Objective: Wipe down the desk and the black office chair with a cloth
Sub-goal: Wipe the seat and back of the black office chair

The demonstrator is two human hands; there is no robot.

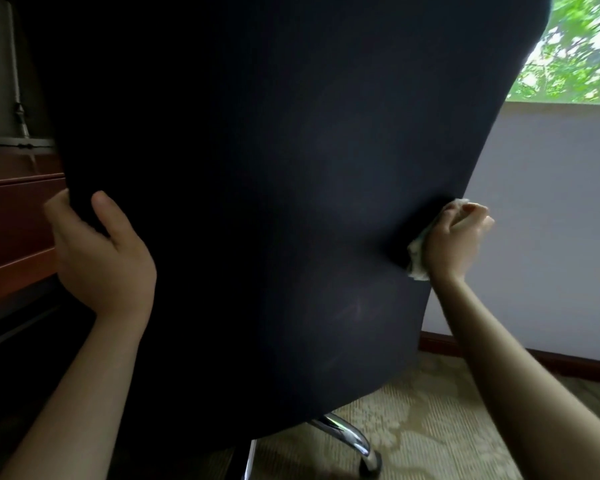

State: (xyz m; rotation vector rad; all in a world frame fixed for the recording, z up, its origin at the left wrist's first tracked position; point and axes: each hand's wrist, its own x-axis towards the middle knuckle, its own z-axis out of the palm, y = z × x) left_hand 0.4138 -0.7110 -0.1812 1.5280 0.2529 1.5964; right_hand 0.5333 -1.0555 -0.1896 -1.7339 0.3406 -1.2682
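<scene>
From the head camera I see the back of the black office chair [274, 202] filling most of the view, with my left hand [97, 251] clamped on its left edge, thumb lying on the rear face and fingers wrapped round the rim. My right hand [454, 237] has its fingers curled round a crumpled pale cloth [417, 258], pressing it against the backrest's right edge. The reddish wooden desk [14, 216] sits at far left, partly hidden behind the chair, and a chrome base leg [347, 434] shows below on the patterned carpet [413, 427].

black chair [257, 202] backrest upright, crumpled white cloth [417, 258] against edge
</scene>
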